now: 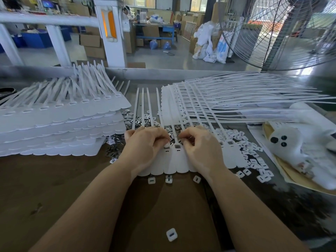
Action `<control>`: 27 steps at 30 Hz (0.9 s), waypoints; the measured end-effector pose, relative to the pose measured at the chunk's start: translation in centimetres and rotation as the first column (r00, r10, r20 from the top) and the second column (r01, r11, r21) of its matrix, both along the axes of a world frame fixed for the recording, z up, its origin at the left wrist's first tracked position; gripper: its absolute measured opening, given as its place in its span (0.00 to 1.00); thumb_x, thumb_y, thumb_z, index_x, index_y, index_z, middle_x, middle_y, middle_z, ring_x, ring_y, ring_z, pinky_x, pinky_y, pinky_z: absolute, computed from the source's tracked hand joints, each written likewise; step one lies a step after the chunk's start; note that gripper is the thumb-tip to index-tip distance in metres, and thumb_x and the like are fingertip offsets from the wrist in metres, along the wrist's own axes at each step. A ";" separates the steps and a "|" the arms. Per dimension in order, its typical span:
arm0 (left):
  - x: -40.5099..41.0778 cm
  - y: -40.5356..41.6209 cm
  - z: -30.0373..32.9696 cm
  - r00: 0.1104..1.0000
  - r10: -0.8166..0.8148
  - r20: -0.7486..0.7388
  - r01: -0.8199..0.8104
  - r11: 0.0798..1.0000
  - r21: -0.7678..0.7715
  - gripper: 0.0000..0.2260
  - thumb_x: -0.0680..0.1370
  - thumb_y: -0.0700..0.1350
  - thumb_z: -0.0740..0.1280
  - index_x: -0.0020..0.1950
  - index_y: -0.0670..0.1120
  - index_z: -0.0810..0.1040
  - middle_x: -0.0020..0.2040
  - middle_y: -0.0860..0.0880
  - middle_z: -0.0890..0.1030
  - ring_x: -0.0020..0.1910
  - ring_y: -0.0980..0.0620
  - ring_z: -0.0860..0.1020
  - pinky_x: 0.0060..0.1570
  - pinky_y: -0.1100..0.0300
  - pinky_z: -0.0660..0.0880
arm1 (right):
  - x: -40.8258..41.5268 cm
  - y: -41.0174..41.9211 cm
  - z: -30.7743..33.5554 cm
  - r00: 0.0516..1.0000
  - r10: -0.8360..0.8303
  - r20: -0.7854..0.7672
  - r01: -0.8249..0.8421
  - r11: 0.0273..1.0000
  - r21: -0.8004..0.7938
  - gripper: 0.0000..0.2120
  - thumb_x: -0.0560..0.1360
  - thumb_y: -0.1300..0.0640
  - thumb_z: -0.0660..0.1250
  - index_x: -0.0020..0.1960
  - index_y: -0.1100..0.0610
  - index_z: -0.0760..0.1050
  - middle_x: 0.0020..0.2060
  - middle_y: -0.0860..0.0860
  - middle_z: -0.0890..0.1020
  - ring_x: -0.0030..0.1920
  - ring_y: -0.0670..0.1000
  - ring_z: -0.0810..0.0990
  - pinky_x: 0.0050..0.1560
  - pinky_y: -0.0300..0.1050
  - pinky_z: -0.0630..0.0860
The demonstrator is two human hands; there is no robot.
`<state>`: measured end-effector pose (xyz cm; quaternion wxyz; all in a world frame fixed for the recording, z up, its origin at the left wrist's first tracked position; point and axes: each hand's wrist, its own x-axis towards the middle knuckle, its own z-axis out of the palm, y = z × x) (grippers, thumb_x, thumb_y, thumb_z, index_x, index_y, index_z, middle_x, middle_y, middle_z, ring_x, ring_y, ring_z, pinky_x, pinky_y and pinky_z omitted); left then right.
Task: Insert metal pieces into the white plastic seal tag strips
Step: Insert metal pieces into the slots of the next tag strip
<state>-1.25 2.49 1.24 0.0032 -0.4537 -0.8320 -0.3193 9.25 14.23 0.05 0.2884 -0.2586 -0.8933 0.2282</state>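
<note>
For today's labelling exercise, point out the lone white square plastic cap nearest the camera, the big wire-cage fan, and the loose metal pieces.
White square plastic cap (171, 234), head view, its slotted face.
Wire-cage fan (272, 33), head view, its grille.
Loose metal pieces (114, 142), head view, pile's middle.

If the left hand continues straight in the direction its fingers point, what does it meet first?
Probably the right hand: the left hand points right, across the seal tag strip, with only a narrow gap between them.

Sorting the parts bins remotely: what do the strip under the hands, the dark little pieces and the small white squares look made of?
Seal tag strip: matte white plastic, apparently, thin and moulded. Dark pieces: probably metal, grey with glints. White squares: seemingly plastic, matte, slotted.
</note>
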 end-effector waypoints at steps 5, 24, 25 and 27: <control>-0.3 0.1 -0.2 0.999 0.001 -0.038 -0.003 0.998 -0.062 0.06 0.78 0.50 0.63 0.50 0.57 0.80 0.46 0.61 0.74 0.55 0.55 0.69 0.52 0.60 0.54 | -0.1 -0.1 0.0 1.000 -0.005 0.010 0.005 1.000 0.009 0.07 0.75 0.60 0.65 0.49 0.53 0.81 0.47 0.47 0.80 0.51 0.46 0.75 0.54 0.37 0.69; -0.1 0.3 0.4 0.998 -0.053 -0.045 0.050 0.997 -0.058 0.05 0.77 0.45 0.66 0.47 0.50 0.81 0.42 0.59 0.72 0.46 0.55 0.74 0.50 0.58 0.72 | -0.3 0.1 -0.4 1.000 -0.017 -0.001 0.017 1.000 0.009 0.07 0.74 0.59 0.66 0.47 0.51 0.80 0.45 0.45 0.79 0.46 0.45 0.74 0.50 0.36 0.69; -0.2 0.4 0.4 0.999 -0.046 -0.018 0.045 0.998 -0.049 0.04 0.76 0.44 0.67 0.47 0.50 0.81 0.41 0.60 0.71 0.45 0.55 0.74 0.49 0.58 0.72 | -0.3 0.2 -0.4 1.000 -0.017 0.000 0.017 1.000 0.009 0.06 0.74 0.59 0.66 0.47 0.51 0.80 0.45 0.45 0.79 0.46 0.45 0.74 0.50 0.36 0.68; -0.3 0.4 0.4 0.999 -0.034 0.016 0.035 0.999 -0.041 0.04 0.76 0.45 0.68 0.46 0.50 0.82 0.39 0.61 0.71 0.44 0.56 0.73 0.49 0.59 0.72 | -0.3 0.2 -0.4 1.000 -0.015 0.004 0.015 1.000 0.010 0.06 0.74 0.59 0.66 0.47 0.51 0.80 0.45 0.45 0.79 0.46 0.45 0.74 0.49 0.35 0.68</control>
